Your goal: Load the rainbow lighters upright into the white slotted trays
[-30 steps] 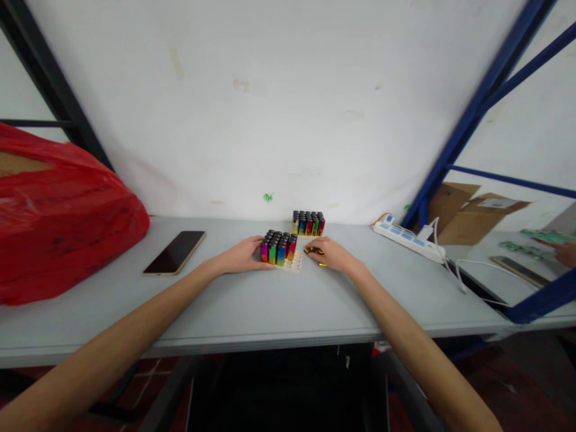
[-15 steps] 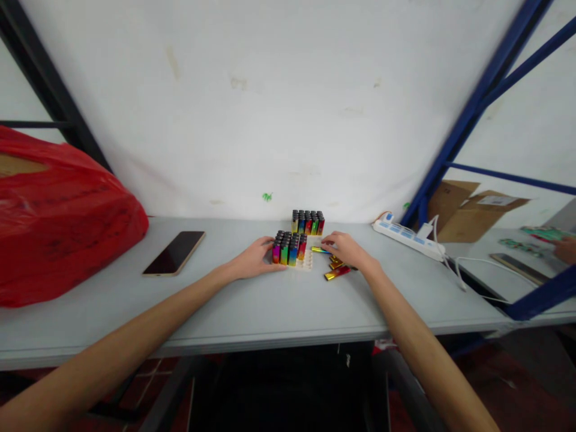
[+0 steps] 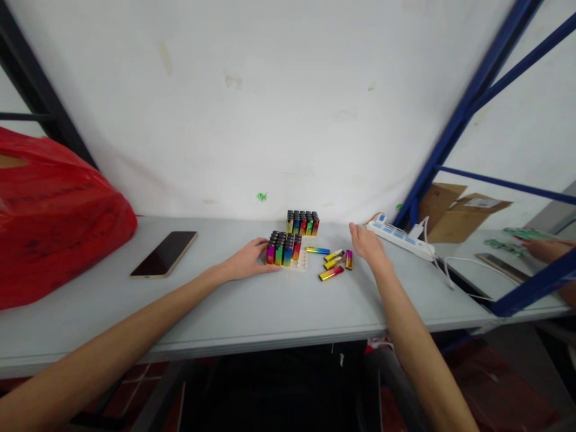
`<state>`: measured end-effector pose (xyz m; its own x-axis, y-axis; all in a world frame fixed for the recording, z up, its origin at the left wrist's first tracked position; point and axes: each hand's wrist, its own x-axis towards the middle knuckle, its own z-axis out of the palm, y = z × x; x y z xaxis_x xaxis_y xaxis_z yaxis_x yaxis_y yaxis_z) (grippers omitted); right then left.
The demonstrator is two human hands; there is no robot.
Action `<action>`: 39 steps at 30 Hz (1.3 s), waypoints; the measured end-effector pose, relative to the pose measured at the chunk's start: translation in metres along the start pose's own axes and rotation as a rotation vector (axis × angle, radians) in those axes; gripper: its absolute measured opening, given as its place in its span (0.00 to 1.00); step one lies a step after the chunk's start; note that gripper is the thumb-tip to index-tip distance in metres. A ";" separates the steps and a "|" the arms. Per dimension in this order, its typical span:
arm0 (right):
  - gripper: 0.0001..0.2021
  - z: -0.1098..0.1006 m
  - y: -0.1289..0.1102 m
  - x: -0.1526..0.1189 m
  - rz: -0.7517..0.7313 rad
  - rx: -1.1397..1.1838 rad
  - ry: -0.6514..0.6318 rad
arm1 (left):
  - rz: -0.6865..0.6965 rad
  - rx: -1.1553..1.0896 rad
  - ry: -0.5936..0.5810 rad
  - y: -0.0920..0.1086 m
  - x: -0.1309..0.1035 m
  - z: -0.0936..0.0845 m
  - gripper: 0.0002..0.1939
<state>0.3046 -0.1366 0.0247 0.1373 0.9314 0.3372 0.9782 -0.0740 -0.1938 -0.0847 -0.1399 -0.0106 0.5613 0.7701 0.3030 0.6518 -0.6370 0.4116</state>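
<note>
Upright lighters with black tops and shiny coloured bodies stand in rows in a pale slotted tray. My left hand grips the tray's left end, its thumb along the near edge and fingers behind. Right of the tray, several loose lighters lie flat: a blue one, a yellow-red one, a purple-red one and gold ones. Beyond them on the right, my right hand is over the table with fingers stretched out; I see nothing held in it.
A second block of upright lighters stands behind, near the wall. A phone and red plastic bag lie left. At right are a power strip with cables, a blue frame post, a cardboard box and another person's hand.
My right hand has moved right, off the loose lighters, uncovering them. My left hand stays at the tray. The whole view has shifted slightly.
</note>
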 end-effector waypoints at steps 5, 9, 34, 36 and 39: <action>0.30 0.000 0.008 -0.003 0.066 -0.063 -0.353 | -0.003 -0.002 0.012 0.001 0.000 0.000 0.41; 0.27 -0.003 0.003 -0.006 0.046 -0.075 -0.482 | 0.005 -0.014 0.028 0.000 0.000 0.001 0.40; 0.20 0.001 -0.044 -0.010 -0.319 0.591 -0.058 | 0.038 -0.001 0.021 -0.004 0.000 0.002 0.41; 0.21 -0.001 -0.050 -0.012 -0.356 0.562 -0.045 | 0.042 0.003 0.016 -0.003 0.000 0.002 0.41; 0.22 -0.003 -0.048 -0.010 -0.335 0.520 -0.013 | 0.039 0.022 0.002 -0.002 0.000 0.002 0.41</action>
<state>0.2566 -0.1436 0.0336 -0.1695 0.8785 0.4467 0.7636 0.4036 -0.5041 -0.0850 -0.1387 -0.0131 0.5850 0.7450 0.3204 0.6407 -0.6668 0.3806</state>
